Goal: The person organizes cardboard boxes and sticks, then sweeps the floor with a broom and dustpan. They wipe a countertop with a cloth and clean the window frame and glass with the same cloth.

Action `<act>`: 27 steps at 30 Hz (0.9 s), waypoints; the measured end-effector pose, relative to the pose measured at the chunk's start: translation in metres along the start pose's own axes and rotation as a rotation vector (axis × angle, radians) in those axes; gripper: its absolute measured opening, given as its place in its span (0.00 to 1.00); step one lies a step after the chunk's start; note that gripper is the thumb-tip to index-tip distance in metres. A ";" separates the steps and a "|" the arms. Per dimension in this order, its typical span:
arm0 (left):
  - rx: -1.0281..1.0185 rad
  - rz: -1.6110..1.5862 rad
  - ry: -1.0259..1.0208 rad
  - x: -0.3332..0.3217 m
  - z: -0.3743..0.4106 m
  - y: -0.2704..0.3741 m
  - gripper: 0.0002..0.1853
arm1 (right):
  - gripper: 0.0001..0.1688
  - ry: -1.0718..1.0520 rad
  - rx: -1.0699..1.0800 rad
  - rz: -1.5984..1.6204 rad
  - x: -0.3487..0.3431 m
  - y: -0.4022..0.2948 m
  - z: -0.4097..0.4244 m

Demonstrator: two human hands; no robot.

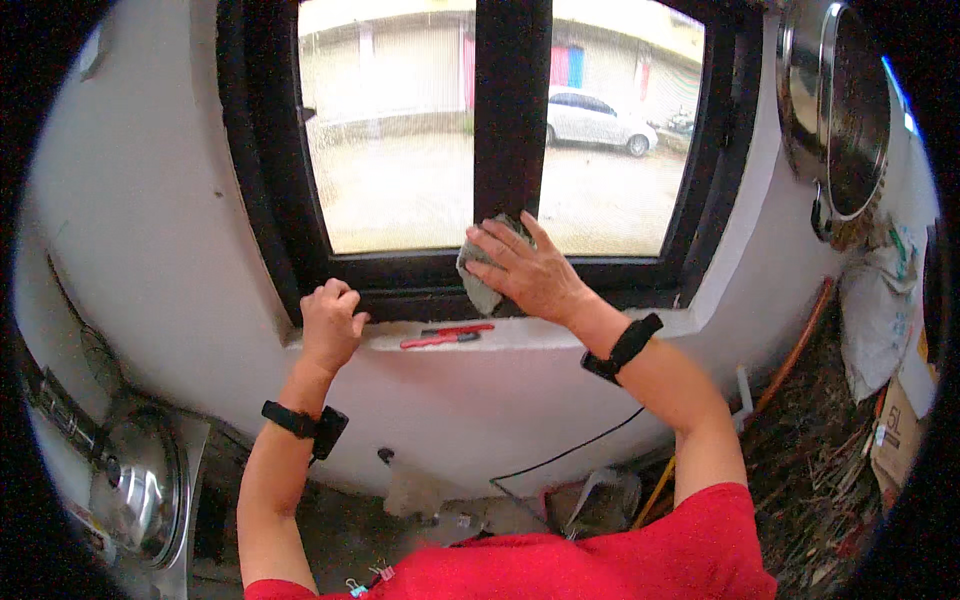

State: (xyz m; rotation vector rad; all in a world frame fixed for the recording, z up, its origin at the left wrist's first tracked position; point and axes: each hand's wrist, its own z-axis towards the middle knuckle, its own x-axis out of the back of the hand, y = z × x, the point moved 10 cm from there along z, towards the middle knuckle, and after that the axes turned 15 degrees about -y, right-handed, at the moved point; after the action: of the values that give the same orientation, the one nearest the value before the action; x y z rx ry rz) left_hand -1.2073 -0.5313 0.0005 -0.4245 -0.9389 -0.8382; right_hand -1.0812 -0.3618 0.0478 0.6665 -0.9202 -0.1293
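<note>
My right hand (529, 270) presses a grey-green cloth (480, 279) against the foot of the dark window frame's middle post (512, 112). Its fingers are spread over the cloth, which hangs down over the bottom rail. To the left, my left hand (332, 319) rests with curled fingers at the sill's left part, by the lower frame; no object shows in it. Between the hands, two red-and-black tools (442, 340), perhaps knives or pens, lie on the white window sill (525, 335). Both wrists wear black bands.
A large metal pot (855, 112) hangs on the right wall above a white sack (877, 322), a cardboard box (896, 435) and piled brushwood (810, 487). A domed metal lid (139, 502) stands at lower left. A black cable (570, 448) runs below the sill.
</note>
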 end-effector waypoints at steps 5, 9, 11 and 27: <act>0.024 -0.022 -0.091 -0.008 0.011 -0.010 0.09 | 0.20 0.078 -0.099 0.014 0.024 0.023 0.013; -0.002 -0.044 -0.082 -0.009 0.011 -0.014 0.10 | 0.20 0.109 -0.171 -0.016 0.046 0.046 0.031; -0.014 -0.064 -0.062 -0.007 0.010 -0.013 0.09 | 0.19 0.116 -0.191 -0.072 0.059 0.059 0.041; 0.018 -0.026 -0.169 -0.015 0.015 -0.012 0.08 | 0.27 0.414 -0.557 -0.213 0.191 0.199 0.138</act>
State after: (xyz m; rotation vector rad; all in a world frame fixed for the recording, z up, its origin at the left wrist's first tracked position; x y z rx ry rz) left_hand -1.2291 -0.5227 -0.0041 -0.4742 -1.1095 -0.8255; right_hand -1.1049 -0.3416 0.3550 0.2505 -0.3809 -0.4052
